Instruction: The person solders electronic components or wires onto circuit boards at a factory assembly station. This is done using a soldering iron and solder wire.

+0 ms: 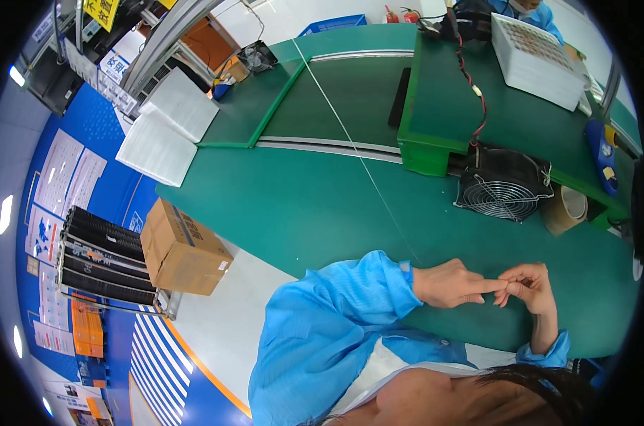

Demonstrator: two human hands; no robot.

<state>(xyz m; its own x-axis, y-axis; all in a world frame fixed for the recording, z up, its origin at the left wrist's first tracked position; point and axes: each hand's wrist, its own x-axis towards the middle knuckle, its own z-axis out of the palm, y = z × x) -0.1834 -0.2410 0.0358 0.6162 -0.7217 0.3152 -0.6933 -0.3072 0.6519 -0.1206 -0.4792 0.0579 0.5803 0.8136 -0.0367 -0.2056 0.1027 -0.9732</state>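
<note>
My two hands meet over the green tabletop (315,206) at the lower right. The left hand (449,284) has its index finger stretched toward the right, with the thumb apart below it and no object visible in it. At that fingertip the fingers of my right hand (531,287) are pinched together; whatever small thing may lie between them is hidden. A band circles my left wrist, and a thin pale cord (354,145) runs from near it across the table to the far side. Blue sleeves cover both arms.
Beyond my hands sit a black fan (503,186) with a wire guard and a cardboard tube (565,209). A raised green bench carries a white tray (538,64); another person (542,18) is behind it. White foam sheets (169,128) and a cardboard box (183,248) are left.
</note>
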